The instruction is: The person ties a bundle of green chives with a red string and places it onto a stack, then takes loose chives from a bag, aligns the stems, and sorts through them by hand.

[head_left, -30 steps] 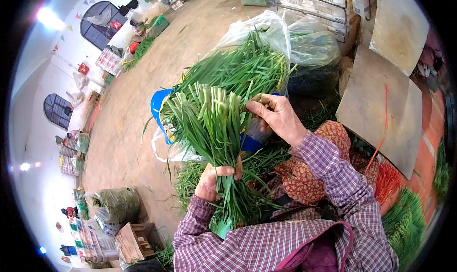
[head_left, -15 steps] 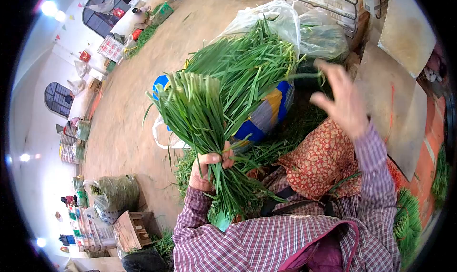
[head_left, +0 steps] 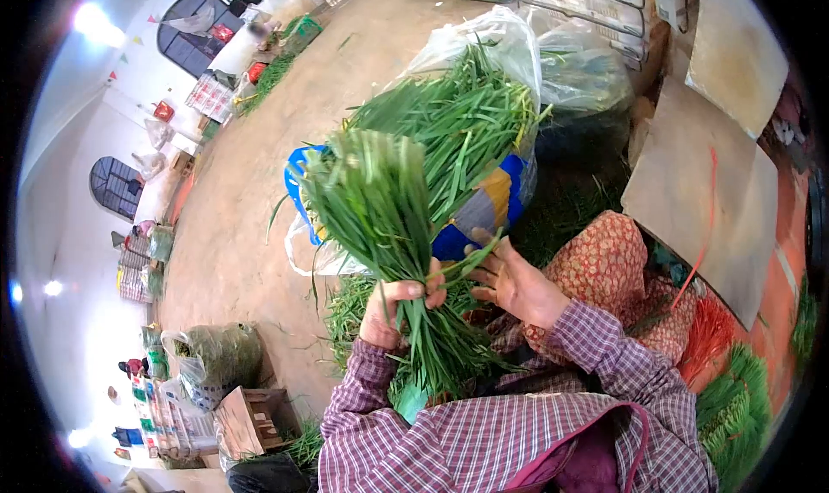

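Note:
My left hand (head_left: 399, 307) is closed around the middle of a thick bunch of green chives (head_left: 376, 208), held upright with the leaves fanned out above and below the fist. My right hand (head_left: 514, 286) is just to the right of the bunch, palm partly turned up and fingers spread. A stray leaf (head_left: 471, 264) sticking out from the bunch runs past its fingertips; whether they touch it is unclear. Behind the bunch, a blue, yellow and grey sack (head_left: 471, 225) lined with clear plastic is filled with more chives (head_left: 471, 122).
Red strings (head_left: 706, 342) and a tied pile of greens (head_left: 734, 407) lie at my right, beside flat boards (head_left: 699, 199). A wooden crate (head_left: 250, 420) and a full plastic bag (head_left: 220, 355) stand at left. White crates (head_left: 591, 5) are stacked behind the sack.
My right hand has come down and left from the upper right to beside the bunch. The left hand still grips the chives, shifted slightly right.

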A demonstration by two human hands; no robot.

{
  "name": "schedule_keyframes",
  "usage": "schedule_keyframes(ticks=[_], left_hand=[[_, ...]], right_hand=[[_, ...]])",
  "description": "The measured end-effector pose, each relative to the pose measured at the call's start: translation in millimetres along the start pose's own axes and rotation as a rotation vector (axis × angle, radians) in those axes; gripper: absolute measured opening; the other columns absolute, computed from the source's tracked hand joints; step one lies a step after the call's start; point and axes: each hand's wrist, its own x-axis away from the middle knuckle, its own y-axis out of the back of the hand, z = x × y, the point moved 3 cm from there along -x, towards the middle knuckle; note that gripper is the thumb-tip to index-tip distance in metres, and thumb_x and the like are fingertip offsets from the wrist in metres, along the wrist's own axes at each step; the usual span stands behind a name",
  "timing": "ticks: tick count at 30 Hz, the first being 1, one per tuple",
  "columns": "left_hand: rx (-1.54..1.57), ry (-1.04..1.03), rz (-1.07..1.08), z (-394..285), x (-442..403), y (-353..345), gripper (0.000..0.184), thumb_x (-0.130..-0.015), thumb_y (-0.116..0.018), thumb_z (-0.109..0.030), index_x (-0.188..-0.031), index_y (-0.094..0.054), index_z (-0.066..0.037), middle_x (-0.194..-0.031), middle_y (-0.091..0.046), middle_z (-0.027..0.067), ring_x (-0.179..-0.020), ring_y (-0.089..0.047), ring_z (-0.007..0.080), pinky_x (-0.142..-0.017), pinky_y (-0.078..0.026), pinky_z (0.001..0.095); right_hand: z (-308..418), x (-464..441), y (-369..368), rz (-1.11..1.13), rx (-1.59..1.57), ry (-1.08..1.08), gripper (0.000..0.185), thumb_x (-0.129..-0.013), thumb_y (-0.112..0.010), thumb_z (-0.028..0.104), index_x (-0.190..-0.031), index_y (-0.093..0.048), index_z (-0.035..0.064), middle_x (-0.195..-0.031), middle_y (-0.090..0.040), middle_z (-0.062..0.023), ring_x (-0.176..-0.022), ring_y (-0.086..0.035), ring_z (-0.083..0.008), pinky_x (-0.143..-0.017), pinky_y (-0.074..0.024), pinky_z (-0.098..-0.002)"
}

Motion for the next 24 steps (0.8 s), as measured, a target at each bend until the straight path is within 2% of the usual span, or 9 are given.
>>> schedule_keyframes(ticks=[3,6,7,8,10,12,13,17,24], left_hand=[[-0.050,0.082,-0.045,7,2,-1,0.041,-0.065,-0.068,-0.014,-0.100,-0.059,0.005,-0.078,-0.058,0.0111,-0.062,-0.055,0.0229,-0.060,-0.045,0.0344],[-0.191,0.116,-0.108,5,3,-9,0.042,-0.066,-0.070,-0.014,-0.103,-0.060,0.004,-0.082,-0.063,0.0140,-0.076,-0.064,0.0271,-0.072,-0.051,0.0358],[-0.189,0.110,-0.108,7,1,-9,0.042,-0.066,-0.070,-0.014,-0.103,-0.060,0.004,-0.082,-0.063,0.0140,-0.076,-0.064,0.0271,-0.072,-0.051,0.0358],[-0.240,0.099,-0.066,10,-1,-7,0.041,-0.067,-0.071,-0.018,-0.101,-0.060,0.003,-0.083,-0.063,0.0128,-0.083,-0.065,0.0300,-0.075,-0.051,0.0379],[-0.287,0.089,-0.023,9,-1,-11,0.041,-0.068,-0.072,-0.022,-0.099,-0.061,0.003,-0.084,-0.063,0.0116,-0.089,-0.067,0.0329,-0.078,-0.052,0.0400],[-0.349,0.139,-0.094,4,1,-19,0.039,-0.068,-0.073,-0.020,-0.099,-0.062,0.003,-0.086,-0.066,0.0126,-0.097,-0.067,0.0354,-0.084,-0.052,0.0409],[-0.328,0.129,-0.076,7,-1,-16,0.037,-0.069,-0.074,-0.017,-0.098,-0.062,0.002,-0.088,-0.068,0.0131,-0.092,-0.068,0.0327,-0.081,-0.053,0.0400],[-0.354,0.089,-0.126,15,-5,-15,0.036,-0.069,-0.076,-0.012,-0.099,-0.061,0.001,-0.081,-0.067,0.0092,-0.079,-0.068,0.0238,-0.073,-0.054,0.0355],[-0.463,0.086,-0.206,17,-3,-7,0.039,-0.068,-0.075,-0.004,-0.104,-0.060,0.000,-0.082,-0.066,0.0073,-0.071,-0.064,0.0187,-0.067,-0.052,0.0304]], right_hand=[[24,1,-14,-0.107,-0.211,0.183,0.036,-0.101,-0.045,0.043,-0.117,-0.055,0.0117,-0.118,-0.059,-0.0058,-0.114,-0.054,-0.0215,-0.099,-0.0425,-0.0392],[61,3,-21,-0.078,-0.064,0.427,0.034,-0.101,-0.046,0.040,-0.108,-0.056,0.0090,-0.111,-0.062,-0.0095,-0.109,-0.058,-0.0238,-0.096,-0.0456,-0.0420],[76,6,-17,-0.130,0.000,0.525,0.031,-0.100,-0.048,0.038,-0.099,-0.056,0.0077,-0.100,-0.065,-0.0103,-0.100,-0.062,-0.0255,-0.093,-0.0480,-0.0448],[92,9,-16,-0.152,-0.013,0.625,0.030,-0.101,-0.047,0.036,-0.097,-0.056,0.0071,-0.082,-0.061,-0.0040,-0.078,-0.063,-0.0187,-0.082,-0.0543,-0.0389],[128,28,-21,-0.384,0.373,0.792,0.030,-0.102,-0.046,0.034,-0.098,-0.057,0.0062,-0.070,-0.048,0.0034,-0.058,-0.048,-0.0069,-0.058,-0.0494,-0.0238],[144,41,-35,-0.419,0.526,0.791,0.031,-0.102,-0.045,0.035,-0.102,-0.057,0.0060,-0.066,-0.037,0.0062,-0.053,-0.032,-0.0011,-0.044,-0.0300,-0.0168],[142,44,-49,-0.464,0.638,0.773,0.028,-0.102,-0.046,0.032,-0.103,-0.058,0.0068,-0.066,-0.036,0.0070,-0.054,-0.027,0.0001,-0.045,-0.0201,-0.0179],[137,45,-81,-0.375,1.135,0.901,0.032,-0.095,-0.060,0.029,-0.108,-0.059,0.0008,-0.078,-0.057,0.0003,-0.066,-0.050,-0.0061,-0.058,-0.0409,-0.0210],[135,35,-96,-0.333,1.229,0.800,0.028,-0.088,-0.070,0.022,-0.100,-0.063,-0.0014,-0.077,-0.066,-0.0072,-0.064,-0.057,-0.0093,-0.057,-0.0460,-0.0253]])
